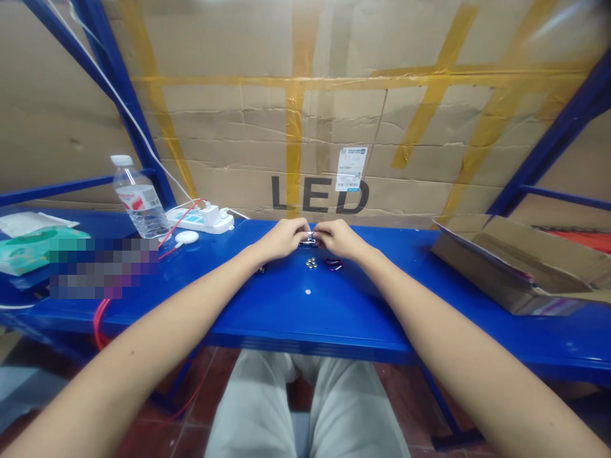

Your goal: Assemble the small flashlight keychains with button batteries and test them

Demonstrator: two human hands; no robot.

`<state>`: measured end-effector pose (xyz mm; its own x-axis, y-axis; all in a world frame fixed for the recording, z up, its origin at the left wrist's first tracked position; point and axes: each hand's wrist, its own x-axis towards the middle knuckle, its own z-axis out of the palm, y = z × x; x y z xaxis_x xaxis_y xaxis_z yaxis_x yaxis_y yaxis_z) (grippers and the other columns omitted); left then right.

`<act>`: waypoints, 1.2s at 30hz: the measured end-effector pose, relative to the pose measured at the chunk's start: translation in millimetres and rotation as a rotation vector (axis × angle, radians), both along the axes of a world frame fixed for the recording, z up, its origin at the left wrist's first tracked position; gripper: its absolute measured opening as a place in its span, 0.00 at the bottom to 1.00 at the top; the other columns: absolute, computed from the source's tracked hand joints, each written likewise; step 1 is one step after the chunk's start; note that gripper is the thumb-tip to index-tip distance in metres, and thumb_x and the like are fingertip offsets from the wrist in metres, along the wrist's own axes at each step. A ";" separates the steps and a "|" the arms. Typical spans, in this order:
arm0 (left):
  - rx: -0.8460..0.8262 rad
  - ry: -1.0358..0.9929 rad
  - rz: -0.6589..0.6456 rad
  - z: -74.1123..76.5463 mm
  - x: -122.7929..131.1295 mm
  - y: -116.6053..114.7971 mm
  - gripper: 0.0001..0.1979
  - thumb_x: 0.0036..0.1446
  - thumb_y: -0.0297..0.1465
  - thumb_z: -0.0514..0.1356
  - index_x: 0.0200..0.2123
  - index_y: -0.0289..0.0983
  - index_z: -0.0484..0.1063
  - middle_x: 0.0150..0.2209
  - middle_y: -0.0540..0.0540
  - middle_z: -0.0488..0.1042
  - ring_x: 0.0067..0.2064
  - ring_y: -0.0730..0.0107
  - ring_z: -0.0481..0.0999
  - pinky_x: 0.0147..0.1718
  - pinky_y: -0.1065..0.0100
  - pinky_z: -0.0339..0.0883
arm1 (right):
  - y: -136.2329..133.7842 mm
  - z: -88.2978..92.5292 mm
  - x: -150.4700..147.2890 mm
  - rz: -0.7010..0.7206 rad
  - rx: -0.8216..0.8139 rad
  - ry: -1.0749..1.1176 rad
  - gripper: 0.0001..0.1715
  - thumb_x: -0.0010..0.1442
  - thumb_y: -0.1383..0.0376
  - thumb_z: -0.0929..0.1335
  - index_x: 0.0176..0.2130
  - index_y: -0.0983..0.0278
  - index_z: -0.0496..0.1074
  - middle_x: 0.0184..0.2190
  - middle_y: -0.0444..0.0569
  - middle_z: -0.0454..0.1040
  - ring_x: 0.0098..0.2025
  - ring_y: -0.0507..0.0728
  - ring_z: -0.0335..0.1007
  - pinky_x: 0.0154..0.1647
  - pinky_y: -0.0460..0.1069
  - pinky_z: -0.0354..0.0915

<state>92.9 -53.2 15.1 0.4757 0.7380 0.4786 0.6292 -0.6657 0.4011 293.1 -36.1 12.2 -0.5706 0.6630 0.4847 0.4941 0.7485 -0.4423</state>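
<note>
Both arms reach forward over a blue metal table (334,318). My left hand (282,237) and my right hand (340,238) meet at the table's far middle, fingers pinched together on one small shiny metal part (308,240) held between them. Just below the hands, a few small silver round pieces (311,263) lie on the table. A small purple clip-like piece (334,264) lies beside them under my right hand. One tiny white round piece (308,292) lies alone nearer to me.
A water bottle (140,198), a white power strip (203,219) with red and white cables and a white round puck (186,238) stand at the left. An open cardboard box (520,267) lies at the right. A big taped carton marked LED (319,127) fills the back.
</note>
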 end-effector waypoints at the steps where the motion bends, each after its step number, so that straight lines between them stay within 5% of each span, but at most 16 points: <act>1: 0.000 -0.011 -0.003 0.5 0.7 -2.0 0.05 0.61 0.31 0.57 0.36 0.38 0.73 0.34 0.47 0.79 0.37 0.64 0.76 0.37 0.65 0.64 | -0.7 0.6 0.4 0.003 -0.010 0.000 0.13 0.59 0.68 0.64 0.24 0.64 0.71 0.21 0.45 0.73 0.26 0.52 0.64 0.32 0.47 0.58; 10: 0.095 -0.002 -0.058 2.9 6.6 -10.2 0.05 0.63 0.29 0.55 0.33 0.38 0.67 0.32 0.48 0.74 0.35 0.66 0.73 0.34 0.66 0.62 | -3.3 3.4 2.6 0.066 -0.321 0.101 0.17 0.58 0.60 0.66 0.21 0.63 0.65 0.16 0.42 0.68 0.19 0.51 0.62 0.24 0.47 0.59; 22: 0.057 -0.120 -0.058 1.8 9.1 -10.1 0.03 0.59 0.29 0.59 0.33 0.38 0.73 0.32 0.48 0.79 0.35 0.66 0.76 0.36 0.66 0.65 | -2.1 6.1 5.3 0.099 -0.458 0.204 0.17 0.54 0.57 0.70 0.21 0.63 0.66 0.13 0.42 0.66 0.17 0.51 0.61 0.21 0.47 0.59; 31: -0.015 -0.077 -0.009 1.0 11.1 -8.0 0.04 0.60 0.31 0.59 0.33 0.38 0.71 0.30 0.48 0.77 0.33 0.67 0.74 0.32 0.67 0.62 | -5.6 10.8 5.4 0.024 -0.150 0.045 0.18 0.56 0.60 0.67 0.19 0.64 0.65 0.15 0.42 0.65 0.22 0.50 0.59 0.25 0.47 0.53; 36: 0.100 -0.073 -0.038 -4.3 9.8 -7.8 0.05 0.60 0.30 0.58 0.31 0.37 0.70 0.29 0.50 0.76 0.31 0.70 0.72 0.32 0.69 0.60 | -3.9 8.4 4.3 0.075 -0.340 0.131 0.15 0.53 0.62 0.67 0.20 0.64 0.64 0.13 0.41 0.63 0.19 0.49 0.56 0.23 0.46 0.51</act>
